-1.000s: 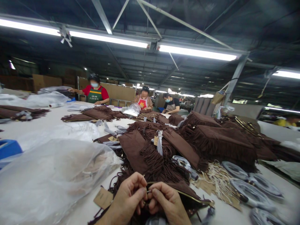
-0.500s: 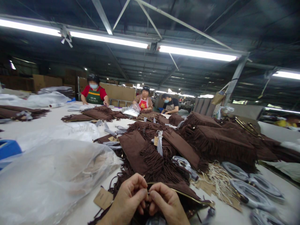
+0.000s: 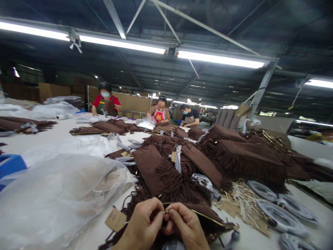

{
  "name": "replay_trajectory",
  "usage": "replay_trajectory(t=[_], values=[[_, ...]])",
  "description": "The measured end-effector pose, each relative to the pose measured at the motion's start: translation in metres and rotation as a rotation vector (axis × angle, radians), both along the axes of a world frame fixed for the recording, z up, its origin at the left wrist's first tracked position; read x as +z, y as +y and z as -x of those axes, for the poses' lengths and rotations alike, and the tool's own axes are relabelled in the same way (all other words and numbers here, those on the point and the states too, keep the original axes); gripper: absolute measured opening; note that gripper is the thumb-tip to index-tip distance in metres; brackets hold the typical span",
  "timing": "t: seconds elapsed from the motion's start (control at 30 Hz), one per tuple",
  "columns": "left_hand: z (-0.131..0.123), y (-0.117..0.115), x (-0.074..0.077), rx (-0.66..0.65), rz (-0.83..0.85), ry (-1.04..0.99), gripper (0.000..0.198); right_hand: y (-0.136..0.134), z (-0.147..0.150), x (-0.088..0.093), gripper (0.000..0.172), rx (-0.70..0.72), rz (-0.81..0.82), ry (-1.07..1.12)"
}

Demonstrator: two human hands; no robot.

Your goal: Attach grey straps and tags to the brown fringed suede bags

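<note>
Close in front of me, a brown fringed bag [image 3: 205, 211] lies with its gold-coloured zip opening spread. Over that opening my left hand [image 3: 144, 224] and my right hand [image 3: 187, 224] are closed, thumbs and forefingers pinching almost tip to tip. A small, thin piece shows between the fingertips, too small to name; the lower fingers and whatever they grip are hidden. A cardboard tag [image 3: 116, 219] lies left of my left hand. Just beyond my hands, more brown fringed bags [image 3: 149, 166] are heaped.
Clear plastic bags [image 3: 62, 201] spread over the left of the table, beside a blue bin [image 3: 11, 168]. On the right are white strings [image 3: 243, 198] and plastic-wrapped coils [image 3: 282, 217]. A tall stack of brown bags [image 3: 247, 159] stands behind. Three co-workers sit across the table.
My fingertips have shifted slightly, and the thin piece between them shows more clearly. Across the table, the co-worker in the green apron now holds up a brown item.
</note>
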State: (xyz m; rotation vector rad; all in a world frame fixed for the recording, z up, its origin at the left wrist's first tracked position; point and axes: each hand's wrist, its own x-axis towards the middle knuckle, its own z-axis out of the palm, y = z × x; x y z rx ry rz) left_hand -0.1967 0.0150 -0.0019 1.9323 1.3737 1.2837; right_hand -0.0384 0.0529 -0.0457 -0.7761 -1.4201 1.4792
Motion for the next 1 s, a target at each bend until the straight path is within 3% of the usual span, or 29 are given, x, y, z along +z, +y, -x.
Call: replay_trajectory(t=[0.5,0.67,0.8,0.9,1.0], values=[[-0.003,0.002,-0.004,0.014,0.046,-0.023,0.016,-0.007,0.004,0.009,0.046,-0.067,-0.055,-0.062],[-0.007,0.001,-0.011,0.044,0.012,-0.015,0.017,-0.009,0.003,0.005,0.044,-0.146,-0.233,-0.202],[-0.008,0.001,-0.014,0.038,-0.008,-0.018,0.017,-0.008,0.001,0.006,0.041,-0.132,-0.349,-0.324],[-0.006,0.004,-0.011,0.002,0.002,0.015,0.018,-0.008,-0.004,0.017,0.037,-0.121,-0.375,-0.379],[-0.003,0.006,-0.003,-0.084,-0.019,0.076,0.019,-0.019,-0.018,0.023,0.026,-0.205,-0.568,-0.486]])
